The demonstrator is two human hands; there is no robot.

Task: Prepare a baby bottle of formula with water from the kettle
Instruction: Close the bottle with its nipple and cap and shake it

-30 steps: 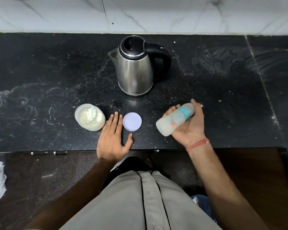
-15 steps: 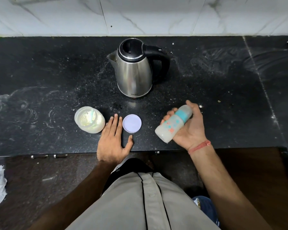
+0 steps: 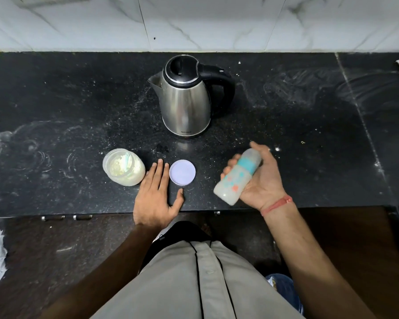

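Two hands at counter (image 3: 55,125) edge; right hand (image 3: 260,178) gripping bottle (image 3: 237,177), left hand (image 3: 156,192) flat

This was a home kitchen — a black stone counter (image 3: 55,111), dusted with pale powder and dried swirl marks, ran along a wall of white marble-veined tiles (image 3: 217,21). A steel electric kettle (image 3: 186,100) with a black lid and handle stood well beyond the fingertips (image 3: 160,162) of the left hand (image 3: 156,196), which lay flat near the counter's front edge. Just left of those fingers sat an open jar (image 3: 123,167) of cream-coloured powder, and just right of them its round lid (image 3: 182,172) — household things, not shop or lab gear. Below the counter edge a dark floor (image 3: 55,254) showed.
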